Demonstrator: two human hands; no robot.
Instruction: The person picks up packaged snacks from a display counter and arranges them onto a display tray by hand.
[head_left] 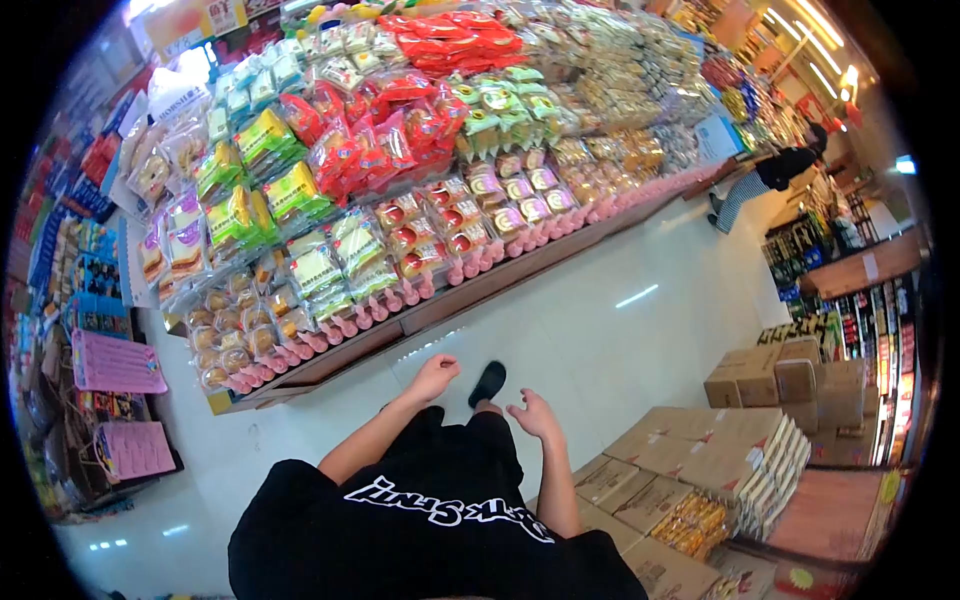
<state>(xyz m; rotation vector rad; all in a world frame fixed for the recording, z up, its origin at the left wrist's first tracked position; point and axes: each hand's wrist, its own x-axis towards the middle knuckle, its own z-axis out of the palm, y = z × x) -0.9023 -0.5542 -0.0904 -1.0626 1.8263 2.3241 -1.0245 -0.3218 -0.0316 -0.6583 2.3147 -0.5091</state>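
My left hand (433,379) hangs in front of my body with its fingers loosely bent and nothing visible in it. It is nearest the front edge of a long display of packaged snacks (425,232) but does not touch it. My right hand (537,413) is free as well, with thumb and fingers apart, over the floor to the left of stacked cartons (690,450). Between the two hands one black shoe (488,384) shows on the floor. Packs of round cakes (232,335) and green-and-yellow bags (268,140) lie on the display.
A wooden base with pink trim (400,297) edges the display. Pink signs (118,361) stand on a rack at left. Brown boxes (775,378) and shelves of bottles (885,350) are at right. Farther along the tiled aisle (640,290), a person (775,175) leans toward the shelves.
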